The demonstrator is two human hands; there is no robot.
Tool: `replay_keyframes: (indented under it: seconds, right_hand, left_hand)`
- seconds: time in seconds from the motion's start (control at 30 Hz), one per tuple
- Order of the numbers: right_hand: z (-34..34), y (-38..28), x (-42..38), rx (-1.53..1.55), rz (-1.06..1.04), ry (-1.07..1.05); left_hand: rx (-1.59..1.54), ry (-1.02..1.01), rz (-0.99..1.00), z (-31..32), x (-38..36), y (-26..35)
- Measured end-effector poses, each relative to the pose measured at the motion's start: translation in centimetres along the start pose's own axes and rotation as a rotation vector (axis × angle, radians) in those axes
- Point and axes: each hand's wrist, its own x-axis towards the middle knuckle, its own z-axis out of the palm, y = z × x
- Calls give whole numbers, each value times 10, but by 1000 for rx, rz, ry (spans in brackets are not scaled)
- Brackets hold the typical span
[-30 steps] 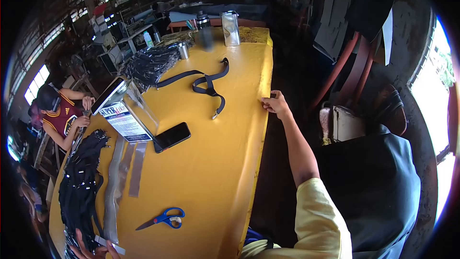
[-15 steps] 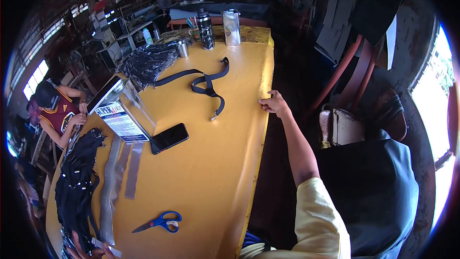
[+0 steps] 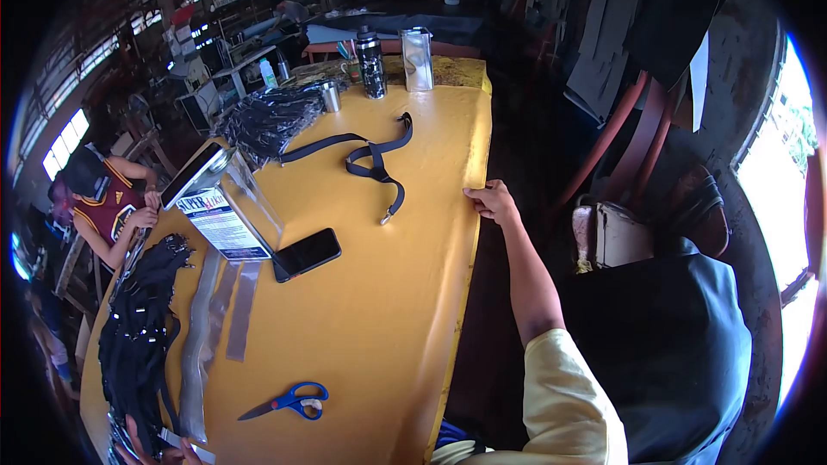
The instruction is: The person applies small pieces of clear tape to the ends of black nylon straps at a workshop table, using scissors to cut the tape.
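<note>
My right hand is at the right edge of a table with a yellow cover, its fingers closed on the cover's edge. At the bottom left my left hand, partly cut off by the frame, is beside a bundle of black straps, a pale narrow strip between its fingers. Blue-handled scissors lie near the front. Mid-table are a black phone and a tin can with a printed label. Beyond them lies a black Y-shaped strap with metal clips.
Clear grey strips lie beside the bundle. At the far end stand a dark bottle, a metal tin, a steel cup and another strap pile. A person works at the left. A black-covered object stands at the right.
My right hand has come slightly nearer along the table edge, and its fingers have drawn together there. My left hand has barely moved. The view has tilted a little.
</note>
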Motion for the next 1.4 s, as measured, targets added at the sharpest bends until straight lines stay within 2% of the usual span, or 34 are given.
replay_keyframes:
  seconds: [0.17,0.23,0.3,0.37,0.4,0.5,0.53,0.63,0.67,0.73,0.77,0.83,0.9,0.93,1.0,1.03,1.1,1.17,1.23,1.4]
  right_hand:
    - [1,28,12,126,13,-17]
    - [-11,33,17,357,21,-81]
    - [-11,27,18,367,-144,275]
    - [-7,11,14,195,-444,568]
    - [2,-16,-17,156,-550,588]
    - [31,-73,-80,187,-785,376]
    - [44,-90,-101,183,-863,300]
    - [82,-127,-179,80,-1079,118]
    - [98,-135,-209,71,-1179,21]
    - [132,-143,-273,157,-1141,-304]
    - [145,-143,-301,63,-1188,-436]
    - [175,-141,-359,111,-1166,-765]
    - [201,-140,-398,69,-1260,-1043]
    - [210,-143,-416,80,-1268,-1057]
    - [228,-150,-447,-13,-1266,-1281]
    - [236,-151,-456,-9,-1272,-1290]
    - [252,-150,-468,-10,-1471,-1357]
    - [261,-152,-476,1,-1486,-1394]
    - [264,-154,-481,-39,-1605,-1394]
    - [272,-151,-483,-41,-1728,-1361]
  left_hand:
    - [60,47,25,-6,4,3]
    - [20,77,99,-12,9,9]
    - [-10,73,29,-22,6,11]
    - [-35,79,68,-29,3,7]
    - [-68,85,73,-31,4,9]
    - [-88,113,101,-37,6,11]
    - [5,136,146,-35,12,17]
    - [-68,269,-52,-37,-2,16]
    - [-79,263,28,-37,-3,17]
    - [-51,221,175,-39,7,16]
    - [-129,176,180,-42,9,18]
    - [-180,118,236,-45,10,18]
    - [-165,53,254,-50,7,17]
    - [-181,41,265,-50,7,16]
    - [-195,29,292,-52,6,16]
    - [-200,15,303,-53,6,18]
    - [-184,12,300,-56,7,23]
    - [-175,11,297,-57,8,27]
    - [-254,55,273,-55,8,29]
    - [-300,48,283,-50,7,26]
